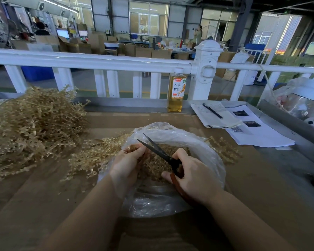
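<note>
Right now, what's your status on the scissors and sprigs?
Right hand grips scissors, blades apart. Left hand pinches sprig over open bag. Blades close to left fingers; heap lies left.

bottle (175,93) label 人参枸杞, sheet (261,137) QR code

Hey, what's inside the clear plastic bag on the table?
Small golden sprig pieces lie in the plastic bag, where the left hand pinches some and the right hand holds scissors. The hands hide what lies deeper.
</note>
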Demonstrator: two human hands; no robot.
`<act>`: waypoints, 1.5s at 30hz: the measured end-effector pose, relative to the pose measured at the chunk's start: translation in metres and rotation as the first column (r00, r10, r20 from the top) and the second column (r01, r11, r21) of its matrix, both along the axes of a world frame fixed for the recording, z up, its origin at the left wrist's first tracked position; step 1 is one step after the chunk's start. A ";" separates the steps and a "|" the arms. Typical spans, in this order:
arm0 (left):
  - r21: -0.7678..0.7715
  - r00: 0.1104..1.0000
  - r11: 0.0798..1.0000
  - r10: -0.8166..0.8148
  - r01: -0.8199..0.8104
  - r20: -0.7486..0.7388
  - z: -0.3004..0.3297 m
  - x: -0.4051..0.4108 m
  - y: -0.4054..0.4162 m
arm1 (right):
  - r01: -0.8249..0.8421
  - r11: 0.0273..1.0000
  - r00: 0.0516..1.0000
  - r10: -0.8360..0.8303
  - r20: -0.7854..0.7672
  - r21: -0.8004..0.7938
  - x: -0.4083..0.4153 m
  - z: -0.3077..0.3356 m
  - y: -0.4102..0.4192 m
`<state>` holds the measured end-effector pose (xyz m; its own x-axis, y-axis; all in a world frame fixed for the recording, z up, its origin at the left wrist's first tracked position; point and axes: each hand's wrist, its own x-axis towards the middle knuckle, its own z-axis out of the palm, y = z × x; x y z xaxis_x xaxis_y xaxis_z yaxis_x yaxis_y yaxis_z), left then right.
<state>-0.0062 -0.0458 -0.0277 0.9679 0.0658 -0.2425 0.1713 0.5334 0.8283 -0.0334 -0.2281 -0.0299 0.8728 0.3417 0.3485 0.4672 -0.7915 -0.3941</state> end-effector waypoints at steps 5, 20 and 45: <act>-0.002 1.000 1.000 -0.020 0.020 0.003 0.000 -0.001 0.001 | -0.008 1.000 1.000 0.008 -0.018 0.004 0.001 0.001 0.000; 0.098 0.995 0.991 -0.096 0.093 0.033 -0.007 0.000 0.000 | 0.000 1.000 0.998 0.001 -0.068 0.018 -0.001 0.008 0.002; 0.143 0.977 0.967 -0.213 0.209 0.015 -0.006 0.004 0.003 | 0.018 0.998 0.998 -0.015 -0.056 0.053 0.000 0.008 0.007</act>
<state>-0.0019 -0.0427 -0.0339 0.9703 -0.1094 -0.2157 0.2411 0.3665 0.8986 -0.0330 -0.2210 -0.0218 0.8967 0.3098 0.3162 0.4307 -0.7760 -0.4608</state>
